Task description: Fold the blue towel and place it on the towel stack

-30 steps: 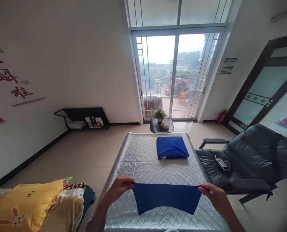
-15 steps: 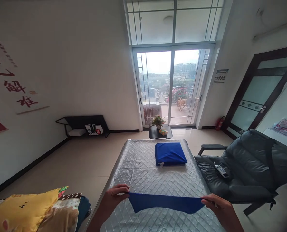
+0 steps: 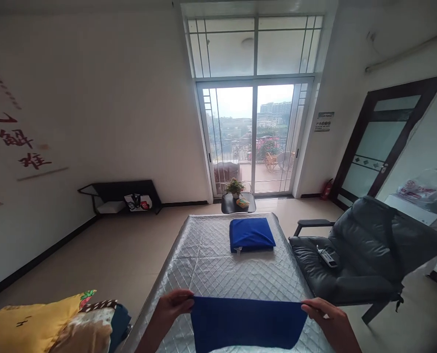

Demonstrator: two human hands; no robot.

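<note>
A plain blue cloth (image 3: 245, 321) hangs stretched between my two hands over the near part of the quilted silver-grey table cover (image 3: 207, 245). Its upper left corner is pinched in my left hand (image 3: 176, 306). My right hand (image 3: 323, 314) grips the upper right corner between thumb and fingers. The top edge runs nearly straight, while the lower edge curves and partly leaves the bottom of the view. Farther off on the cover lies a folded blue cloth (image 3: 253, 234) with a small white tag at its near left corner.
Right of the table stands a dark armchair (image 3: 350, 255) with a remote-like device (image 3: 327, 256) on its seat. A yellow cushion (image 3: 30, 321) is at lower left. Beyond the table's far end, a small black stand (image 3: 227, 207) bears a potted plant (image 3: 235, 187).
The cloth between my hands now hangs lower and shows more of its surface. Both hands still hold its corners. The view has shifted slightly, tilting upward and to the right.
</note>
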